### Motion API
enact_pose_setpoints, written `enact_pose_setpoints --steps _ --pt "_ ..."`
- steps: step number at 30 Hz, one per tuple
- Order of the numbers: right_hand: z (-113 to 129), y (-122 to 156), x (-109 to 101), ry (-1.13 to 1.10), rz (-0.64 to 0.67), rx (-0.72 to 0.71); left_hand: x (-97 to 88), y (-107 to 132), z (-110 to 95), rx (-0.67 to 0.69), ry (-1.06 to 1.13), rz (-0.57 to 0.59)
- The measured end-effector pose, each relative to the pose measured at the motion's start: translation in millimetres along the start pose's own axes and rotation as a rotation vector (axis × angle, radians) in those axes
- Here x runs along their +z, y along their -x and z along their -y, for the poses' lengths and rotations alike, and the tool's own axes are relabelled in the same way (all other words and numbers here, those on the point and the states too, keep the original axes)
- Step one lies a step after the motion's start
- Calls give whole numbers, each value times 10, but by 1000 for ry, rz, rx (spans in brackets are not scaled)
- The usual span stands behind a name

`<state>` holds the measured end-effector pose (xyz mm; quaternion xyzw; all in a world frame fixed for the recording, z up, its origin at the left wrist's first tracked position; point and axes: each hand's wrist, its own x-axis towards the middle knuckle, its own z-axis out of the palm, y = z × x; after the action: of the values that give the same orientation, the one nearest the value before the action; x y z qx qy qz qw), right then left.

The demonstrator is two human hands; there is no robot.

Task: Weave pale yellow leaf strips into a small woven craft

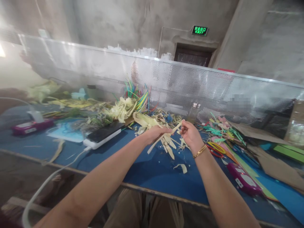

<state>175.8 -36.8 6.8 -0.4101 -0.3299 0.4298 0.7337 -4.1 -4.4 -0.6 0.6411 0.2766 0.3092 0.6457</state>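
Note:
A pale strip of corn husk (176, 128) stretches between my two hands above the table. My left hand (155, 134) is closed on it, and a narrow pale end hangs down below that hand. Its other end is pinched between the thumb and fingers of my right hand (189, 134), which has a gold bracelet (199, 151) on its wrist. Cut husk pieces (168, 146) lie on the blue tabletop (152, 172) beneath and between the hands. A curled scrap (183, 168) rests nearer the front edge.
Behind my left hand are a heap of husks (123, 109) and coloured pipe cleaners (133, 91). A white power bank or device (103, 136) with a cable lies left. A glass bottle (194, 111) stands behind my right hand. Purple power strips (244, 179) and cardboard (276, 166) occupy the right.

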Motion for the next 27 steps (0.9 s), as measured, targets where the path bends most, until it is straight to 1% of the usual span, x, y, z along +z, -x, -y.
enact_pose_setpoints --steps 2,8,10,12,14,16,18,19,21,22,24,27 --pt "-2 -3 -1 -3 -25 -17 -1 3 16 -10 -32 29" --pt "37 -30 -29 81 -109 -110 -51 -29 38 -54 -72 58" --pt "47 -42 -45 87 -140 -129 -58 -39 43 -71 -59 68" --pt "51 -49 -67 156 -132 -164 -54 -49 47 -87 -13 72" --pt "58 -45 -92 342 -81 -224 -45 -63 48 -76 64 82" --pt "71 -18 -107 589 20 -281 -36 -82 43 -47 153 84" --pt "90 35 -99 788 182 -293 -30 -97 35 -23 221 50" --pt "101 69 -85 848 278 -287 -28 -100 31 -10 233 17" --pt "122 142 -43 918 440 -286 -23 -97 28 35 204 -41" --pt "132 175 -20 944 483 -301 -19 -90 29 60 167 -61" --pt "149 226 21 990 499 -345 -8 -74 35 104 96 -89" --pt "165 250 50 1010 465 -397 14 -52 41 123 54 -134"
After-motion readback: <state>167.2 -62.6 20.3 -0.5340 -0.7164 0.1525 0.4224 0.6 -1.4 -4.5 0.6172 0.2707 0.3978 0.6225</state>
